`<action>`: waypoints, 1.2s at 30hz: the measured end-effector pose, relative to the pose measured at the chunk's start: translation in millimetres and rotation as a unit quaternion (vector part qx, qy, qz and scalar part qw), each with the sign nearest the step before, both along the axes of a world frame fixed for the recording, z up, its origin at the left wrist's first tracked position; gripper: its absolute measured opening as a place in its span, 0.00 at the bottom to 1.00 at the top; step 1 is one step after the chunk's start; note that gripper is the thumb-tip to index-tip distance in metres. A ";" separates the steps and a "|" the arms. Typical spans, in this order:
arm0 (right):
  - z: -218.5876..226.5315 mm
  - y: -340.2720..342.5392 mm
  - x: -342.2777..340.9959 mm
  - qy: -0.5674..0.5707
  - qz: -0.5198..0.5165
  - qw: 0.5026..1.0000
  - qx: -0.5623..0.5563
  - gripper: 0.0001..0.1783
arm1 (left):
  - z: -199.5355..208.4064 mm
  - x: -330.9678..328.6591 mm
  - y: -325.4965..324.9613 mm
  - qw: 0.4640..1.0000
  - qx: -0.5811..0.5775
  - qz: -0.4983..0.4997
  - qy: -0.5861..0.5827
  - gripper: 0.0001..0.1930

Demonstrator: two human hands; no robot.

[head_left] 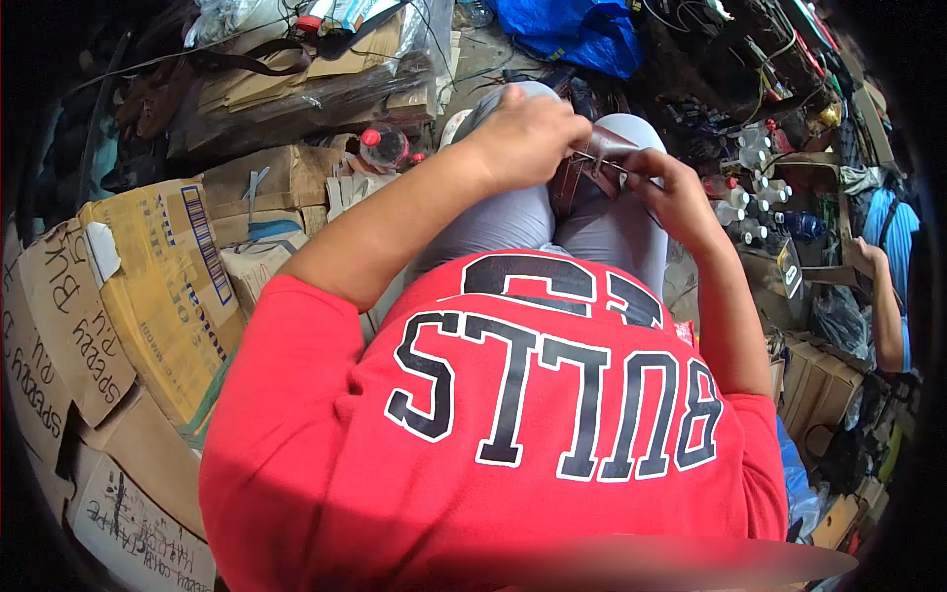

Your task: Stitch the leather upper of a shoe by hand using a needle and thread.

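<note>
Between my knees is a brown leather piece (pixel 614 144), glossy and shaped somewhat like part of a shoe; its lower portion is in shadow. My left hand (pixel 523 140) reaches over from the left with its fingers curled closed at the leather's left edge. What its fingertips pinch is hidden. On the other side, my right hand (pixel 674 189) is closed in a pinch round one end of a thin, needle-like rod (pixel 614 167) that crosses the front of the leather. Both forearms are bent inward over my grey-clad lap (pixel 500 232).
Cardboard boxes (pixel 163 286) are stacked at my left, near a red-capped bottle (pixel 383 148). Several small bottles (pixel 755 202) stand at the right. Another person's arm (pixel 888 306) shows at the far right. A blue plastic sheet (pixel 577 35) lies ahead.
</note>
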State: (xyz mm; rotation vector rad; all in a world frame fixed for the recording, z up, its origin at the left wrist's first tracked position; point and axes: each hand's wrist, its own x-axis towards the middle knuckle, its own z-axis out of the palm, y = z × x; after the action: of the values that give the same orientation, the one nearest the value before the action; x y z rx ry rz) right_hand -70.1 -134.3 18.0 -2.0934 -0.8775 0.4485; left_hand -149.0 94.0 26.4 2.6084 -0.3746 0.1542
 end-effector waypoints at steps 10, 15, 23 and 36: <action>24.6 19.3 -13.1 -0.239 0.154 0.929 -0.238 0.06 | 17.9 -5.2 -27.3 0.968 0.224 -0.069 0.084 0.07; 15.0 -13.0 -1.7 -0.267 0.126 0.928 -0.229 0.06 | 15.5 -15.9 1.4 0.981 0.177 -0.080 0.024 0.13; -2.7 -101.6 46.3 0.273 -0.202 0.894 0.291 0.08 | 23.5 -43.7 114.9 0.859 -0.484 0.138 0.096 0.02; 23.0 -154.6 53.4 0.204 -0.363 0.844 0.337 0.09 | 62.3 -72.1 196.9 0.771 -0.617 0.106 -0.115 0.04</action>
State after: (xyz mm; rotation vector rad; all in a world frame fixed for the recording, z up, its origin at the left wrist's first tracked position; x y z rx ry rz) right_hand -16.7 -288.9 41.1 -1.4259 0.0641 0.1217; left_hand -221.1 290.9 88.7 1.2917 0.0041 0.5772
